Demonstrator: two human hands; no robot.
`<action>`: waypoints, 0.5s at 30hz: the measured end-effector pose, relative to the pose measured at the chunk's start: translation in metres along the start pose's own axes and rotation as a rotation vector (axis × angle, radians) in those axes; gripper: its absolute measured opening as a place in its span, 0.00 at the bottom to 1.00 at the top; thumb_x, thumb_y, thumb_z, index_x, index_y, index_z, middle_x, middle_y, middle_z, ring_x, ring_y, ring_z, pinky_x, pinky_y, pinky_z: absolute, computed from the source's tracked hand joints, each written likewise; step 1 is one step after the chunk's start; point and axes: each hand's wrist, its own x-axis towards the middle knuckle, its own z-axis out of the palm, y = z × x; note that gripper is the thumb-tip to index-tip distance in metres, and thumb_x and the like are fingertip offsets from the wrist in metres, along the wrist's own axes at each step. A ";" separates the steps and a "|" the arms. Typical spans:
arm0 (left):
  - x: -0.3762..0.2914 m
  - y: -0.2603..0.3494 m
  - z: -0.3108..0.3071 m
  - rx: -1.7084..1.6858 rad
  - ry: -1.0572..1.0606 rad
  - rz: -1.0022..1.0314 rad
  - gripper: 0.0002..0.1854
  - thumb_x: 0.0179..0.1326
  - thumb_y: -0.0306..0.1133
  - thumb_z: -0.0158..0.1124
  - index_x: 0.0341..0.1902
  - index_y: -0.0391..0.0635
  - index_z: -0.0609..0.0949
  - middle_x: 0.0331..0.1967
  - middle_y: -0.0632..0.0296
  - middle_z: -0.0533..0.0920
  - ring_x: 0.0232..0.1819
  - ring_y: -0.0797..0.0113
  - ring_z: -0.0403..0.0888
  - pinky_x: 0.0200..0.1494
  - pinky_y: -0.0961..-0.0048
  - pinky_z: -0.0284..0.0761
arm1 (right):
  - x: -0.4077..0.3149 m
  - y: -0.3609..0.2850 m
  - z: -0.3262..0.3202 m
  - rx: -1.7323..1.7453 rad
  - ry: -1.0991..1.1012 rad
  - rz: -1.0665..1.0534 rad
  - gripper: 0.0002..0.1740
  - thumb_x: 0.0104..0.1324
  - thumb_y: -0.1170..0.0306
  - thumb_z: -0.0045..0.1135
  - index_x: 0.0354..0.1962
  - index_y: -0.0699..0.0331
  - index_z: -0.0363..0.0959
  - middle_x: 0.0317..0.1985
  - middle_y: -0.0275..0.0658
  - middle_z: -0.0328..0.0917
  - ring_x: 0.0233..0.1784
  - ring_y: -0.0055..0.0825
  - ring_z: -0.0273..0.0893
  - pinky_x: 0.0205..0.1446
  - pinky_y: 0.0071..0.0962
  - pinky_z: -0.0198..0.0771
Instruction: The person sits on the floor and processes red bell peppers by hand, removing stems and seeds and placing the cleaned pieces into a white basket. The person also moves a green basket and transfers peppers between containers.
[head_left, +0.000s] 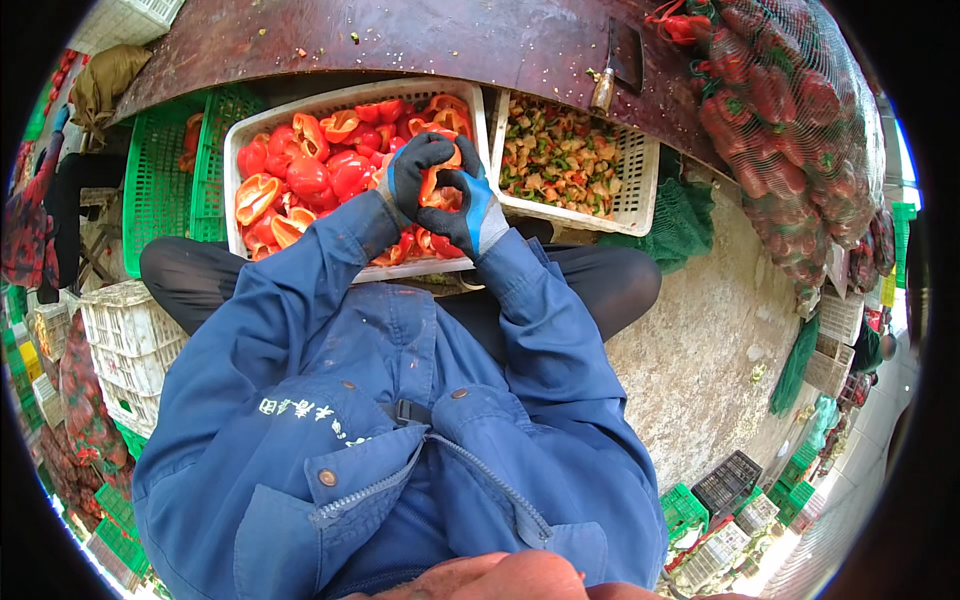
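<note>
Both my hands, in black and blue work gloves, meet over the right part of a white plastic crate (233, 172) filled with halved and opened red bell peppers (307, 176). My left hand (411, 176) and my right hand (469, 199) hold an opened red bell pepper (439, 187) between them, its pale inside partly showing. The fingers cover much of it. Just right of my hands stands a second white crate (637, 184) with pepper cores and green stem pieces (559, 161).
A cleaver (626, 56) lies on the dark red tabletop (450, 37) ahead. Net sacks of red peppers (780, 127) stand at the right. Green crates (161, 176) are at the left, near stacked white crates (135, 345). Another person's patterned sleeve (34, 202) shows far left.
</note>
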 end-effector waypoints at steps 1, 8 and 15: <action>-0.001 0.000 -0.003 0.007 -0.058 0.040 0.10 0.67 0.27 0.66 0.50 0.42 0.83 0.47 0.63 0.81 0.49 0.69 0.82 0.55 0.68 0.80 | -0.001 0.001 0.001 0.012 -0.012 -0.021 0.23 0.55 0.72 0.78 0.47 0.74 0.83 0.80 0.52 0.61 0.73 0.39 0.73 0.71 0.37 0.73; 0.001 0.027 0.013 0.306 0.117 0.064 0.16 0.62 0.34 0.73 0.50 0.42 0.83 0.45 0.62 0.82 0.49 0.70 0.81 0.52 0.68 0.80 | 0.005 0.022 -0.009 0.855 0.083 0.301 0.28 0.67 0.65 0.68 0.64 0.59 0.79 0.64 0.42 0.80 0.68 0.28 0.76 0.71 0.42 0.70; 0.017 0.081 0.134 1.272 -0.076 1.181 0.19 0.62 0.40 0.73 0.49 0.38 0.81 0.47 0.43 0.83 0.50 0.38 0.82 0.54 0.50 0.80 | 0.016 0.041 -0.086 1.055 0.951 0.276 0.21 0.76 0.56 0.53 0.60 0.52 0.83 0.68 0.34 0.81 0.74 0.35 0.72 0.80 0.54 0.59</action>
